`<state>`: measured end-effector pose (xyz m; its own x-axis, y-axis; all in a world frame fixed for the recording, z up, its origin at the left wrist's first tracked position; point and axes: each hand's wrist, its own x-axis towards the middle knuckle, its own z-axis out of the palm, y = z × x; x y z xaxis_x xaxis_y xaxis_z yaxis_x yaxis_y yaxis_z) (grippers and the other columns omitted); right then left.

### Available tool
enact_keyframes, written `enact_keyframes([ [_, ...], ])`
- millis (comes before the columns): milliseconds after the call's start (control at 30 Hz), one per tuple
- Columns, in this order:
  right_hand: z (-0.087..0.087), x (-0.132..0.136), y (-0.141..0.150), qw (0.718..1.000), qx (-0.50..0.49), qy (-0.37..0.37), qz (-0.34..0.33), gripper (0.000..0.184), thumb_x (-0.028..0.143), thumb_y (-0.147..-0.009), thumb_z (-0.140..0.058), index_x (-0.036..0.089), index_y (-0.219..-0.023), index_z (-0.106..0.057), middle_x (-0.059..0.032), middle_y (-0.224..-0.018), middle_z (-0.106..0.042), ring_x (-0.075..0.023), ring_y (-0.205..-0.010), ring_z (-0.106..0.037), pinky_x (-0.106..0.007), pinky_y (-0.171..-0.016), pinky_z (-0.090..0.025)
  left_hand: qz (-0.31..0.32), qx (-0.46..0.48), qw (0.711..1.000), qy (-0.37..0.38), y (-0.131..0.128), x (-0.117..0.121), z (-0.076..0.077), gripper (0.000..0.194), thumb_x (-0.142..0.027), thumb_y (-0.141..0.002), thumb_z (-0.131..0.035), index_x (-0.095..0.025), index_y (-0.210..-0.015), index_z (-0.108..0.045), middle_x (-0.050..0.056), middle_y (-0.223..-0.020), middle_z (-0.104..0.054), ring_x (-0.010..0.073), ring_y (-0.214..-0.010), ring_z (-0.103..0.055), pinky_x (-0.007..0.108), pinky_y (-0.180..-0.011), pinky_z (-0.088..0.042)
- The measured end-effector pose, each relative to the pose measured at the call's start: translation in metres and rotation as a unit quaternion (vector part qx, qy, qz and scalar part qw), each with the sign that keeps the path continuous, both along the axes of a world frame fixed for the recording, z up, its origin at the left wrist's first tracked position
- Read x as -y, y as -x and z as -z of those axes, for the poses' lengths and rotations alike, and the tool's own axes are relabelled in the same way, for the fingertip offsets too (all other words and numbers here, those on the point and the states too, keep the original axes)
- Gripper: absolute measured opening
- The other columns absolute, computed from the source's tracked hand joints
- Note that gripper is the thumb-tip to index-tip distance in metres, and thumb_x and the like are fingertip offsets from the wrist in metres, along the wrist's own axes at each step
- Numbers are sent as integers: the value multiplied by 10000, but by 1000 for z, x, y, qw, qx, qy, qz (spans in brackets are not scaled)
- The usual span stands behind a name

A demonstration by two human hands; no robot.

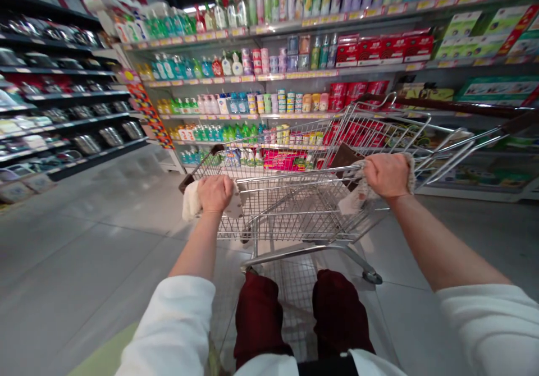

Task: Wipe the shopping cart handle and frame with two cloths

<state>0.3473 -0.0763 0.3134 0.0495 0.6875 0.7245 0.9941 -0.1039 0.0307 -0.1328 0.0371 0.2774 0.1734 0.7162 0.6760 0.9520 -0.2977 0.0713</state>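
A metal shopping cart [295,196] stands in front of me in a store aisle. My left hand [215,193] is closed on the left end of the cart's handle, with a white cloth [191,201] bunched under it. At the right end of the handle my right hand [386,175] is closed too, pressing a second pale cloth [357,196] against the bar. The cart basket holds nothing that I can see. My knees in dark red trousers [295,314] show below the cart.
Shelves of bottles, jars and red boxes [295,78] run across the back. Dark shelves with metal cookware [63,112] line the left side. A second cart [404,129] is nested at the right. Grey tiled floor [84,241] spreads to the left.
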Motion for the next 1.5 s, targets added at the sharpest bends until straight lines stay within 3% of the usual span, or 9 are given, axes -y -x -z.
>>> enact_keyframes([
  [200, -9, 15, -67, 998, -13, 36, 59, 67, 226, -811, -547, 223, -869, -581, -186, -978, -684, -264, -936, -533, -398, -916, -278, -25, -37, 999, 13, 43, -8, 3, 377, -292, -988, -298, -208, -719, -550, 128, -808, -690, 278, -884, -632, 410, -800, -332],
  [367, -8, 11, -63, 995, -24, -8, 92, 37, 205, -817, -495, 237, -818, -513, -170, -893, -652, -264, -886, -516, -414, -892, -282, -66, -24, 998, 7, 32, -8, 3, 353, -268, -984, -319, -206, -716, -540, 128, -814, -697, 273, -867, -630, 410, -817, -335],
  [600, 1, -9, -17, 977, -96, -133, 137, 176, 229, -864, -398, 262, -726, -294, -130, -792, -575, -251, -813, -436, -418, -860, -286, -105, 44, 993, -18, 3, -2, 2, 425, -273, -995, -294, -205, -663, -551, 127, -819, -727, 269, -835, -625, 432, -823, -328],
  [733, 4, -18, 17, 975, -116, -147, 117, 206, 241, -897, -396, 255, -695, -353, -91, -759, -544, -238, -798, -430, -413, -877, -296, -46, 62, 996, -45, -52, 12, -3, 421, -273, -997, -348, -213, -658, -589, 110, -768, -714, 256, -800, -605, 442, -835, -327],
  [900, 15, -32, 109, 989, -87, -115, 27, 284, 274, -977, -389, 226, -732, -523, -73, -767, -594, -231, -794, -464, -402, -905, -300, 21, 90, 995, -45, -146, 35, -9, 444, -313, -1047, -336, -200, -791, -681, 118, -843, -726, 271, -877, -611, 456, -878, -321],
  [1033, 23, -48, 183, 990, -86, -99, -52, 306, 298, -1008, -404, 225, -777, -591, -84, -813, -656, -247, -837, -504, -405, -898, -291, 42, 113, 992, -42, -177, 42, -10, 446, -327, -1066, -327, -206, -832, -688, 123, -880, -722, 280, -927, -608, 457, -889, -313],
  [1200, 21, -53, 194, 991, -58, -47, -111, 335, 314, -1026, -383, 226, -843, -649, -86, -861, -683, -250, -867, -522, -391, -875, -278, 89, 71, 992, -46, -163, 33, -8, 408, -352, -1066, -351, -216, -856, -673, 111, -899, -723, 270, -925, -609, 446, -863, -307],
  [1367, 18, -46, 155, 991, 0, -26, -134, 337, 344, -1029, -389, 218, -946, -691, -76, -888, -696, -238, -893, -536, -380, -880, -276, 88, 33, 994, -56, -136, 22, -5, 398, -364, -1060, -344, -218, -861, -656, 111, -897, -723, 266, -927, -618, 438, -846, -304],
  [1500, 17, -38, 113, 994, 11, -38, -103, 321, 348, -1010, -403, 222, -971, -696, -67, -882, -698, -231, -896, -539, -372, -880, -280, 42, 22, 998, -49, -87, 10, 1, 394, -351, -1042, -332, -221, -803, -618, 114, -871, -711, 267, -916, -619, 432, -846, -304],
])
